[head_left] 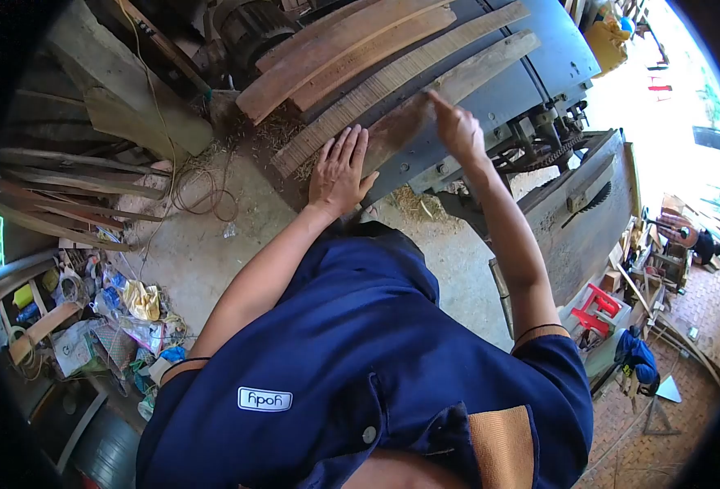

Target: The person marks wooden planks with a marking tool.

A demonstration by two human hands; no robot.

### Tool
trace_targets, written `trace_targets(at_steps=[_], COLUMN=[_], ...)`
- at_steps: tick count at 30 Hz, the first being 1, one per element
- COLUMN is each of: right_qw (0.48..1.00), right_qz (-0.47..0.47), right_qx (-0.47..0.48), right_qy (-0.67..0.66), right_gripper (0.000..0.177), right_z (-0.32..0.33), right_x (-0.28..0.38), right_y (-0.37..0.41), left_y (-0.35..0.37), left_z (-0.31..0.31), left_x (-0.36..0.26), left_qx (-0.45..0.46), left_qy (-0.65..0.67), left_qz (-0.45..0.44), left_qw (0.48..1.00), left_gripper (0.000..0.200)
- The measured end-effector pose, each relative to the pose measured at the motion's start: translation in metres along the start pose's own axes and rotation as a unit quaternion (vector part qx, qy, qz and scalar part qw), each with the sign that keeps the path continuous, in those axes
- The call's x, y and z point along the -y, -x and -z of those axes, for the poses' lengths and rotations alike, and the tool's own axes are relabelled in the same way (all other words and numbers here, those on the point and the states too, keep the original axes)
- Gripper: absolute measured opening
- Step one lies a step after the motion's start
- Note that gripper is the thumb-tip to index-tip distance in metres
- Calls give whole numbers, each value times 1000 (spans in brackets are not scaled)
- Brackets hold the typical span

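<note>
My left hand (pixel 339 173) lies flat with its fingers stretched out, at the near end of a curved wooden board (pixel 482 67) and against the edge of a ridged curved board (pixel 400 75). My right hand (pixel 459 133) is closed, with its fingertips at the side of the nearer board. Whatever it may hold is too small to make out. Both boards rest on the grey metal machine table (pixel 551 45). Behind them lie several more curved wooden pieces (pixel 335 50).
Chain and gear parts (pixel 559 151) stick out from the machine's right side. A panel with a toothed blade (pixel 592 200) stands beyond. Curved strips (pixel 83 191) are stacked at left, above a heap of bags (pixel 123 326). Sawdust and a coiled cord (pixel 205 200) lie on the floor.
</note>
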State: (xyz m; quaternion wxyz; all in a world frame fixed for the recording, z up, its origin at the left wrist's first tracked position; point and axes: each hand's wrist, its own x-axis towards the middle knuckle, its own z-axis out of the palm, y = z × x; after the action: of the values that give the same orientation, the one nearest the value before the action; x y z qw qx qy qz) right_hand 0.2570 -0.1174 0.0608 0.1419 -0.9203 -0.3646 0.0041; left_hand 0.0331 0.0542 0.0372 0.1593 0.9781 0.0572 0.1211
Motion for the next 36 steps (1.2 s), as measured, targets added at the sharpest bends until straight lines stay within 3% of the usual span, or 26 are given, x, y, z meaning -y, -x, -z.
trace_targets(at_steps=[3,5,9,10,13,15,17,19,21,23,29,31,33,36], right_qw=[1000,994,997,995,998,997,998,998,997,998,999,997,998,999], right_qz=[-13,72,2,-20,-6,36,-3,-2,-36,37,-17,-20,12,-37], right_qx=[16,-18,66,22,52,39,57,20,54,42,28,79,59,21], right_qy=[-14,-82,-44,-92,-33,-64,-17,-54,-49,-42,-41,-2,-16,-23], right_gripper=[46,44,44,44,41,41,42,43,42,43,39,45,42,39], right_z=[-8,-13,13,8,7,9,14,11,15,12,14,14,12,13], right_x=[5,25,24,13,36,35,23,17,32,44,30,39,39,17], right_y=[2,23,11,2,20,23,12,8,13,29,11,20,24,4], left_y=[-1,-1,2,1,-2,-2,0,-1,-1,-3,0,-1,-3,0], left_z=[0,-1,3,3,1,3,2,4,5,5,5,3,4,3], left_x=[2,2,-3,-2,1,0,0,0,0,0,1,1,2,-1], left_qx=[-4,3,11,9,2,16,20,16,13,14,6,8,8,10], left_qy=[-9,-5,-4,-3,0,-5,-7,-14,-8,-8,-11,-2,-4,-5], left_qz=[3,3,7,5,6,11,9,5,8,9,1,5,8,5], left_qw=[1000,1000,1000,1000,1000,1000,1000,1000,1000,1000,1000,1000,1000,1000], left_gripper=[83,83,82,82,82,82,81,81,80,80,80,80,80,80])
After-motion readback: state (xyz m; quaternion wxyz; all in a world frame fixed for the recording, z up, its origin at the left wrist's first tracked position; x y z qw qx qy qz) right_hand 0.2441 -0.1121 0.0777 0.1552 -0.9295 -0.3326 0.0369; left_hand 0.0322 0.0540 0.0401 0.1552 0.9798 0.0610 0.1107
